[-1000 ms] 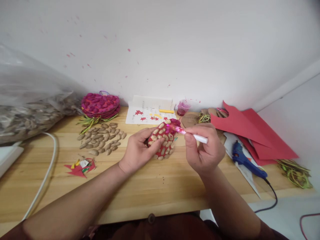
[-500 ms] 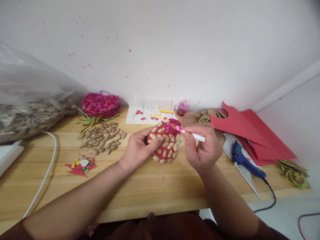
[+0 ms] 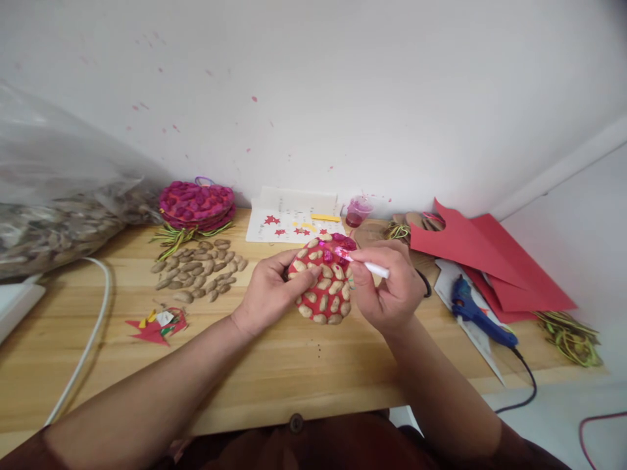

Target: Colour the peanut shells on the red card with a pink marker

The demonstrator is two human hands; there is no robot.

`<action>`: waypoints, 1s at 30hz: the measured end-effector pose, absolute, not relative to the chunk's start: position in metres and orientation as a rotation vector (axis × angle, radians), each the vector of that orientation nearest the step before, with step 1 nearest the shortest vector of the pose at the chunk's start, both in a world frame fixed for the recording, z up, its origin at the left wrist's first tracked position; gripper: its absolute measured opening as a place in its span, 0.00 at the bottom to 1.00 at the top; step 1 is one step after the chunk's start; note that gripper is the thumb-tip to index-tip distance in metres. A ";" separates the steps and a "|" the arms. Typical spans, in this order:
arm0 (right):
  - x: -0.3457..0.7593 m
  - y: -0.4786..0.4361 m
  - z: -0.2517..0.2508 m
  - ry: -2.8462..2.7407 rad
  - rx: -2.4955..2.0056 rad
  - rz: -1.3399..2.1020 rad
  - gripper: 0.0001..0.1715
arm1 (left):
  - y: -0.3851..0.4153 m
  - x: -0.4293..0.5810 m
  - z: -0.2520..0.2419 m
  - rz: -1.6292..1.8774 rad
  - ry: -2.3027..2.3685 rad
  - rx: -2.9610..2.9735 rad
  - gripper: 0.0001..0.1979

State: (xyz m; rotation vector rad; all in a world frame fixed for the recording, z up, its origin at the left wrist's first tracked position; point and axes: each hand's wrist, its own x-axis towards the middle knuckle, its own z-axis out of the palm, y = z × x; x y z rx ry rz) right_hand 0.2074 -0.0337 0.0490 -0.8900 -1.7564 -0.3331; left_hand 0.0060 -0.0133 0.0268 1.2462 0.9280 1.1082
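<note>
A round red disc [image 3: 316,297] covered with glued-on peanuts in their shells is held up over the table by my left hand [image 3: 274,287], thumb across its front. Several peanuts at its upper right are painted shiny magenta; the others keep their tan colour. My right hand [image 3: 389,287] pinches a white-handled paintbrush [image 3: 376,268], its magenta-coated tip touching the disc near the painted peanuts. A clear cup [image 3: 358,210] with magenta paint stands behind the disc, by the wall.
Loose peanuts [image 3: 198,267], a stack of magenta peanut discs [image 3: 196,204] and paper scraps [image 3: 159,324] lie to the left, beside a big plastic bag [image 3: 53,209]. On the right are a blue glue gun [image 3: 482,316] and red sheets [image 3: 509,261]. White paper [image 3: 259,225] with red stars sits at the back.
My right hand has moved slightly left and down with the paintbrush, its tip shifting on the disc. My left hand keeps its hold on the disc.
</note>
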 end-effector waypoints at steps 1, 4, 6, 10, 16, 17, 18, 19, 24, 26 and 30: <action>0.207 -0.034 0.049 -1.763 -0.893 -0.344 0.09 | -0.013 0.006 0.026 1.106 0.919 1.238 0.19; 0.209 -0.033 0.048 -1.750 -0.918 -0.369 0.09 | -0.013 0.006 0.025 1.110 0.910 1.179 0.19; 0.211 -0.032 0.047 -1.727 -0.925 -0.369 0.10 | -0.013 0.006 0.026 1.111 0.913 1.129 0.19; 0.211 -0.032 0.046 -1.725 -0.916 -0.298 0.09 | -0.012 0.007 0.026 1.100 0.886 1.077 0.19; 0.212 -0.030 0.045 -1.691 -0.938 -0.300 0.09 | -0.012 0.007 0.023 1.072 0.847 1.009 0.21; 0.213 -0.030 0.045 -1.679 -0.940 -0.298 0.10 | -0.011 0.007 0.022 1.071 0.842 0.990 0.21; 0.213 -0.030 0.045 -1.673 -0.940 -0.289 0.10 | -0.011 0.008 0.022 1.074 0.836 0.973 0.22; 0.214 -0.030 0.045 -1.673 -0.935 -0.272 0.10 | -0.011 0.008 0.022 1.075 0.831 0.961 0.22; 0.211 -0.031 0.046 -1.719 -0.918 -0.234 0.09 | -0.011 0.008 0.023 1.060 0.796 0.946 0.19; 0.211 -0.031 0.046 -1.699 -0.937 -0.255 0.09 | -0.012 0.008 0.023 1.057 0.786 0.928 0.18; 0.212 -0.031 0.047 -1.672 -0.951 -0.275 0.08 | -0.011 0.008 0.023 1.065 0.808 0.910 0.19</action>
